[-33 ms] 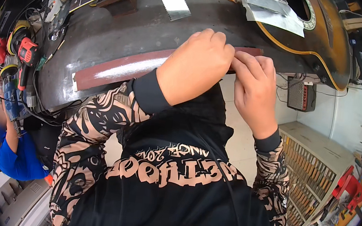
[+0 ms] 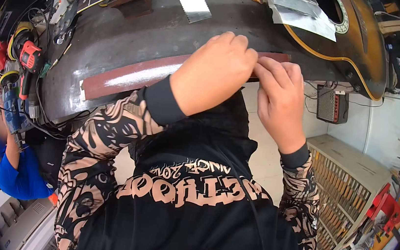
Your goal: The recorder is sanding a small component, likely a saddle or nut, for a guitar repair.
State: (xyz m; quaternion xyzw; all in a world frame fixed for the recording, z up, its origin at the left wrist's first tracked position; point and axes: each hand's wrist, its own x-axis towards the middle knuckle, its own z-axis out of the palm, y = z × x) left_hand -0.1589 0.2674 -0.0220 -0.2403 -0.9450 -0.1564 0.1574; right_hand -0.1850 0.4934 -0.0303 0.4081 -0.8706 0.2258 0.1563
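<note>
A long reddish-brown strip with a glossy patch lies along the near edge of the dark bench. My left hand is closed above the strip, its fingertips pinched and mostly hidden. Close against it, my right hand has its fingers curled with the thumb tucked under. The fingertips of both hands meet over the strip's right part. What they hold, if anything, is too small or hidden to make out.
A sunburst guitar lies across the bench's far side, a silvery sheet on its body. A serrated-edged pale sheet lies nearby. Red power tools and cables crowd the left. Right are a small amplifier and a tool rack.
My left hand has shifted very slightly to the left. Everything else looks the same.
</note>
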